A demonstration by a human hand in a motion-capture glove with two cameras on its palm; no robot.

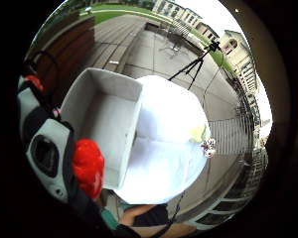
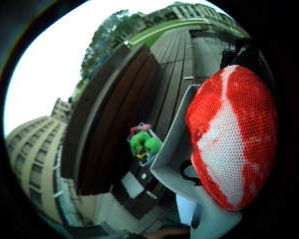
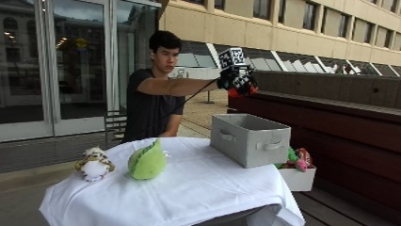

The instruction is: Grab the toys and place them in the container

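In the outside view my gloved right hand (image 3: 236, 79) is raised high above the grey fabric container (image 3: 251, 139) and grips a red and white mesh-covered toy (image 3: 242, 89). That toy fills much of the thumb side palm view (image 2: 231, 134), with the container's wall (image 2: 177, 144) beside it. The little finger side view looks down into the empty container (image 1: 107, 116), the red toy (image 1: 88, 166) at its edge. On the white tablecloth (image 3: 188, 188) lie a green plush toy (image 3: 148, 161) and a small owl plush (image 3: 94, 164), both away from the container.
A white box (image 3: 298, 178) holding several colourful toys (image 3: 294, 157) sits on the dark wooden bench (image 3: 351, 141) right beside the table. A camera tripod (image 1: 196, 62) stands on the paving beyond the table. The green plush (image 1: 198, 133) and owl (image 1: 208, 147) lie near the cloth's far edge.
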